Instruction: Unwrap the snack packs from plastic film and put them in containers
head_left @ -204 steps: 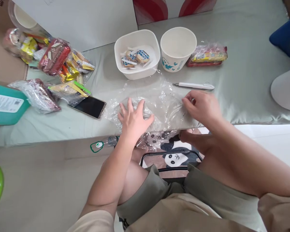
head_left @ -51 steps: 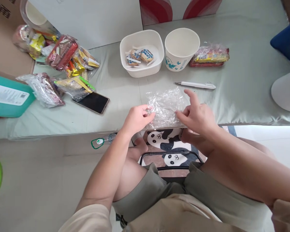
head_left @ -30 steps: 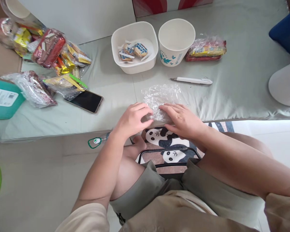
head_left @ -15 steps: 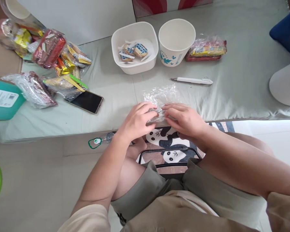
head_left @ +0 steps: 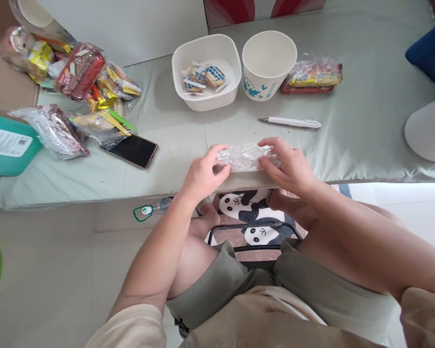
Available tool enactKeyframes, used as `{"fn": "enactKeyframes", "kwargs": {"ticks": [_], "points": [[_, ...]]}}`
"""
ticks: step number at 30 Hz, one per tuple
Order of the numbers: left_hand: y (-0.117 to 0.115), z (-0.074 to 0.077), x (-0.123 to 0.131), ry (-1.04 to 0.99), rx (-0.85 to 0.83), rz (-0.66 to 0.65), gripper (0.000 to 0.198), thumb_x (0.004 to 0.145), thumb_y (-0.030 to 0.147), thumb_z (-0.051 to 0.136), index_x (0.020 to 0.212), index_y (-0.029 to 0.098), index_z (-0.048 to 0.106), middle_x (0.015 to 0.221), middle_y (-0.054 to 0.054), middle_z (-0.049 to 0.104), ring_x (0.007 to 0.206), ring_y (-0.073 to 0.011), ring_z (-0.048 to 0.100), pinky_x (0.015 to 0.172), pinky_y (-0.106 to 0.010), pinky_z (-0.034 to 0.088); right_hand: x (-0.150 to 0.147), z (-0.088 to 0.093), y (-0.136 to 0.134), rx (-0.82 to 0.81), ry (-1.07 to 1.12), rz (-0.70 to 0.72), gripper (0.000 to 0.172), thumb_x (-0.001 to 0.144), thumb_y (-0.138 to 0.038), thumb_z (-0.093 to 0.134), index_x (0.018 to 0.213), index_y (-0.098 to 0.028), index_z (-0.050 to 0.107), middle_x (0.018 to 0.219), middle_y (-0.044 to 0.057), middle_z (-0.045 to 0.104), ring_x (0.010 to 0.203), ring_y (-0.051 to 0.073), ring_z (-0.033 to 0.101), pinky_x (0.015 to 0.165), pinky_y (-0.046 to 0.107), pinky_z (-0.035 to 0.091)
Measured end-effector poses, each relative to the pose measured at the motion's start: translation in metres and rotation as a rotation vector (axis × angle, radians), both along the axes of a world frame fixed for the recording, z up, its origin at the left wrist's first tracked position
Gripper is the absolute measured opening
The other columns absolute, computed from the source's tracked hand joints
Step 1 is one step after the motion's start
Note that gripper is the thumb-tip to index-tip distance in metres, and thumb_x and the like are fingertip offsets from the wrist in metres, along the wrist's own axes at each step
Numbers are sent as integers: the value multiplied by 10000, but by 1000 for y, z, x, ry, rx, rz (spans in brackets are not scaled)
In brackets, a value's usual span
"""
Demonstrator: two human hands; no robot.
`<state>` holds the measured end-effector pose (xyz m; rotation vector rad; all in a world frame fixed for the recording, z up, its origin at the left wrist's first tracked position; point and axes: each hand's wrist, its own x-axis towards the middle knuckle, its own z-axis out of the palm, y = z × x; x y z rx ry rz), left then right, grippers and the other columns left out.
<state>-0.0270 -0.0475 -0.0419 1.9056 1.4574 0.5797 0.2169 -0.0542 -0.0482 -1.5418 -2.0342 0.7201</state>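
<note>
A piece of clear, crinkled plastic wrap (head_left: 243,157) lies folded into a band near the front edge of the cloth-covered surface. At its left end my left hand (head_left: 207,171) holds it between thumb and fingers. Its right end is between the curved thumb and fingers of my right hand (head_left: 289,164). Just beyond the wrap rests a white pen-like cutter (head_left: 290,122). Farther back, a white square tub (head_left: 177,72) contains several small wrapped biscuits (head_left: 203,77), and a white paper cup (head_left: 268,67) stands beside it.
Packaged snacks (head_left: 311,77) lie right of the cup. At left are a pile of wrapped snacks (head_left: 80,71), a phone (head_left: 137,151) and a teal container (head_left: 7,162). A white container (head_left: 426,130) and a dark blue object (head_left: 429,55) stand at far right.
The plastic wrap has gone from a loose, spread crumple to a narrower folded band. My hands have moved apart to its two ends and slightly away from my body.
</note>
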Motion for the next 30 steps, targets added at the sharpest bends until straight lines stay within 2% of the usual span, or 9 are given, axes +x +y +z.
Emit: {"fn": "enactKeyframes", "kwargs": {"ticks": [2, 4, 8, 13, 17, 21, 25, 27, 30], "points": [[2, -4, 3, -62, -18, 54, 413, 904, 232, 616, 1315, 224, 581, 701, 48, 699, 618, -130, 651, 675, -267, 521, 0, -5, 5, 0, 4, -62, 371, 959, -359, 512, 1300, -219, 553, 733, 10, 687, 719, 239, 674, 709, 382, 537], [3, -8, 4, -69, -11, 89, 415, 902, 194, 608, 1313, 229, 568, 692, 58, 679, 620, -123, 654, 677, -258, 519, 1, -11, 9, 57, -11, -118, 422, 939, -360, 556, 1337, -223, 531, 899, 39, 718, 664, 207, 636, 675, 382, 527], [3, -10, 4, 64, 96, 98, 531, 835, 125, 667, 1343, 249, 575, 952, 6, 669, 615, -94, 602, 716, -279, 537, 0, -16, 10, 368, -98, -172, 397, 931, -342, 602, 1314, -244, 561, 1253, 132, 643, 933, 263, 664, 787, 440, 536], [1, -11, 4, 216, 193, 75, 494, 810, 94, 680, 1277, 250, 648, 1295, -112, 487, 899, -181, 631, 870, -394, 577, -9, -16, 1, 676, -200, 120, 239, 997, -184, 517, 1132, -324, 657, 1075, 29, 729, 1009, 219, 657, 877, 396, 448], [0, -15, 5, 273, 265, 82, 285, 796, 76, 690, 1047, 205, 725, 1367, -132, 441, 1196, -294, 564, 1067, -487, 521, -11, -21, 7, 524, -267, 361, 270, 1002, -304, 551, 1242, -254, 664, 1205, 62, 754, 1073, 239, 657, 919, 407, 411], [-2, -14, 2, 275, 275, 4, 166, 797, 156, 742, 960, 184, 729, 1450, -148, 432, 1377, -387, 471, 1189, -592, 418, -9, -27, 13, 389, -323, 297, 380, 961, -405, 590, 1286, -227, 672, 1265, 102, 733, 1100, 295, 648, 929, 448, 375], [-2, -10, -7, 233, 226, -159, 338, 752, 190, 800, 1081, 204, 720, 1581, -153, 362, 1535, -433, 323, 1272, -611, 310, -11, -23, 16, 333, -301, 213, 284, 1023, -289, 448, 1032, -242, 727, 1030, 74, 768, 958, 249, 665, 925, 454, 368], [0, -11, -10, 135, 228, -158, 441, 764, 155, 778, 1188, 237, 690, 1615, -127, 356, 1579, -400, 274, 1298, -579, 275, -13, -16, 16, 246, -134, 180, 246, 1001, -267, 463, 966, -231, 704, 965, 67, 758, 902, 230, 667, 924, 448, 401], [4, -13, -8, -223, 189, -84, 735, 764, 253, 823, 1429, 302, 514, 1606, -103, 428, 1563, -337, 345, 1278, -536, 324, -18, -3, 11, -113, 361, 143, 181, 976, -365, 534, 942, -228, 648, 861, 41, 715, 788, 203, 652, 788, 383, 481]]}}
